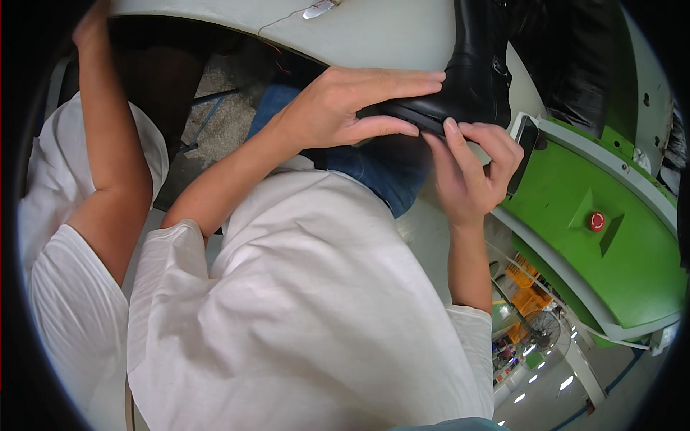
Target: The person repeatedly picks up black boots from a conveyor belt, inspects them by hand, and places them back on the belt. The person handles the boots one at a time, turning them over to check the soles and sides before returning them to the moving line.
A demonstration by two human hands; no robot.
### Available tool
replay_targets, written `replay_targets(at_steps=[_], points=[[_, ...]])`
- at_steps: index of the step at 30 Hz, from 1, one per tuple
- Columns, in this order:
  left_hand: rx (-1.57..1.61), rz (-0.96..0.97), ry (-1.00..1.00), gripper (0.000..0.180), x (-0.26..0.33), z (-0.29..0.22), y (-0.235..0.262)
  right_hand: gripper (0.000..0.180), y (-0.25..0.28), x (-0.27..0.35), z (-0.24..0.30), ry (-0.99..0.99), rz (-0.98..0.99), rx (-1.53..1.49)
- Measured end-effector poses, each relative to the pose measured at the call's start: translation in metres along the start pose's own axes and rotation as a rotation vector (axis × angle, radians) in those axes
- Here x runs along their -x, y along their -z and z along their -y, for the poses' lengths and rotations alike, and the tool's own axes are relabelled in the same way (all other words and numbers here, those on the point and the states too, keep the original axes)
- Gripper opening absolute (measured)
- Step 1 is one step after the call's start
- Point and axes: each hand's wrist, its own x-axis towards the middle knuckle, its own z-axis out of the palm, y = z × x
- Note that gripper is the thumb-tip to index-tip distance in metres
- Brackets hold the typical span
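A tall black boot [468,80] with a buckled strap at the ankle is at the edge of the pale table, its shaft pointing away from me and its toe to the left. My left hand [332,108] holds the toe end, fingers along the upper and thumb beneath at the sole. Close by, my right hand [476,167] is closed at the sole's lower edge, thumb and fingertips pressed against it. Parts of the toe and the sole are hidden behind my hands.
The pale table [392,32] carries a small silvery item [320,8] with a thin thread. Further black boots [578,65] stand at the far right. A green machine [575,208] with a red button [596,221] is on my right. A co-worker's arm [108,129] is at the left.
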Motion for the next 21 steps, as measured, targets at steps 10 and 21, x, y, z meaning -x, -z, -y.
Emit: replay_targets(at_steps=[10, 21], points=[[-0.073, -0.075, -0.023, 0.062, -0.001, 0.005, -0.008, 0.031, -0.009, -0.025, -0.012, -0.07, 0.093, -0.324], [-0.027, -0.205, 0.058, 0.045, 0.001, -0.008, -0.024, 0.024, 0.019, -0.057, -0.014, -0.334, 0.312, -0.462]])
